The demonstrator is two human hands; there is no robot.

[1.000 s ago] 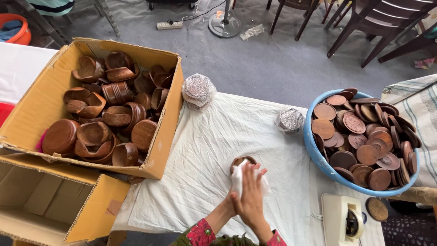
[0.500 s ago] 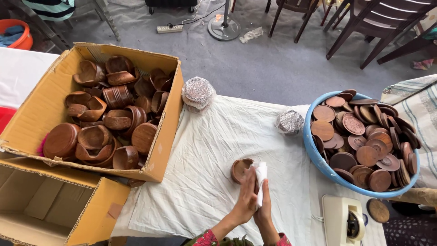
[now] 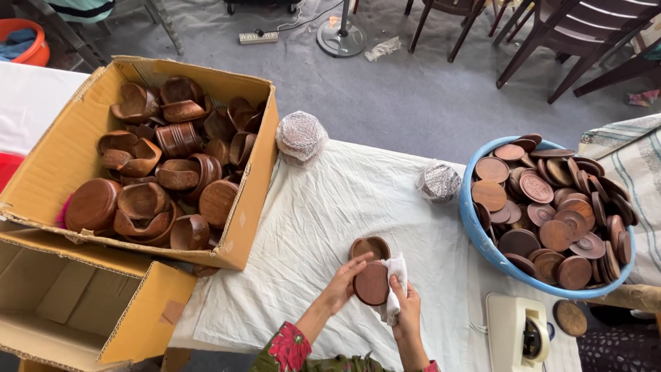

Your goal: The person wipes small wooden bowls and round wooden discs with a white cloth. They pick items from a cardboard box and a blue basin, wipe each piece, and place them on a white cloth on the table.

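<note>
Near worktop's front edge: left hand [image 3: 342,284] grips wooden bowl [image 3: 370,274] by its left rim; right hand [image 3: 406,310] clutches white cloth [image 3: 394,286] against bowl's right side. Bowl's interior hidden; forearms cut off below.

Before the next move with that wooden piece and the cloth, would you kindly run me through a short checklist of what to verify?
1. Wooden dish held off the table: ok, the left hand grips its left edge.
2. White cloth in hand: ok, the right hand presses it against the dish's right side.
3. Whether the dish's surface is clean: cannot tell.
4. Room in the cardboard box of wooden bowls: not ok, it looks nearly full.
5. Blue basin of wooden lids within reach: ok, it stands just to the right.
6. Bare white sheet ahead for setting down: ok.
</note>
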